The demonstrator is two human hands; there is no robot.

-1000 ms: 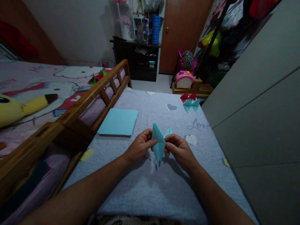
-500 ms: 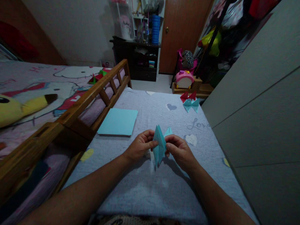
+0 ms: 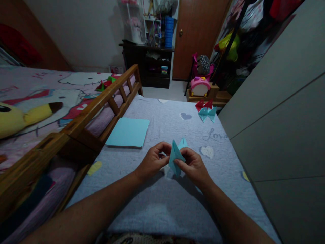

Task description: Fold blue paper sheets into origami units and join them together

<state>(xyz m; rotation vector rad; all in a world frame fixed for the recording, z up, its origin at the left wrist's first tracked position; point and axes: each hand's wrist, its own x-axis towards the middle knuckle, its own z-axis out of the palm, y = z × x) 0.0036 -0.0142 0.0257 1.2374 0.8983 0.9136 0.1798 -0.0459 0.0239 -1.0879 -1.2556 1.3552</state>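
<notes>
Folded paper, light blue, is held off the bed, between the two hands, its points directed up and down. The right hand is clamped on it: thumb pressed to the near face, fingers behind. The left hand has its thumb and forefinger curved at the paper's left edge; from where I stand I cannot tell whether they are closed on it. Just beyond the right fingers shows a second blue point, partly hidden; whether it is joined to the held piece cannot be determined.

Beneath lies a pale blue sheet patterned with hearts. Left of the hands and farther off, a stack of blue squares lies flat, near the wooden rail. At the far right corner, blue folds lie in front of red folds, appearing to touch.

Over the rail, a yellow plush rests on pink bedding. At the far end stand a dark cabinet and a brown door.
</notes>
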